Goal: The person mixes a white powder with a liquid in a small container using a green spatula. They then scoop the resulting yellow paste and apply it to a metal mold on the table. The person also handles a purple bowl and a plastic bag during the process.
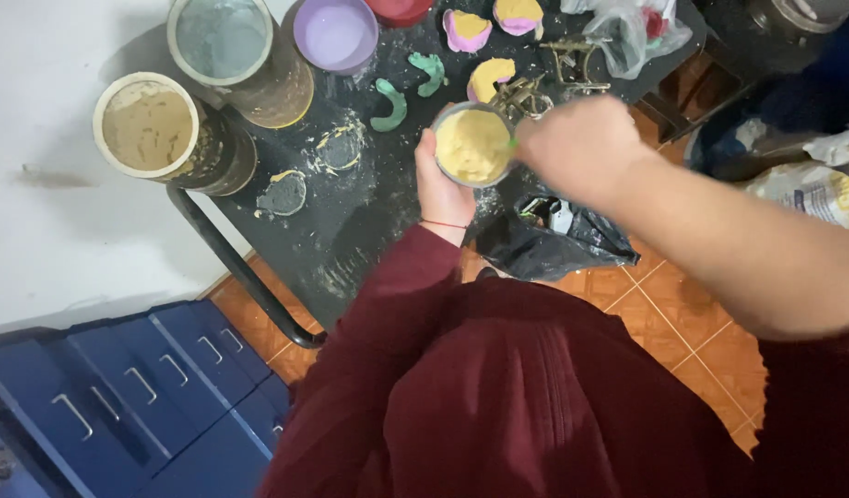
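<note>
- Black, powder-dusted table (351,231) over orange floor tiles (683,332), beside a white wall.
- Small cup (473,145) of pale yellow paste sits above the table's near edge, left hand (440,184) wrapped around its side.
- Right hand (581,148), blurred, is closed at the cup's rim; a green sliver shows there, what it pinches unclear.
- Two tall tubs (157,129) of tan and grey powder stand left.
- Green horseshoe moulds (392,103) lie behind.
- Crumpled black bag (554,244) hangs below.

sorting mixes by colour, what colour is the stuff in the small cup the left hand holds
Pale yellow, in the small cup held by the left hand; head view.
</note>
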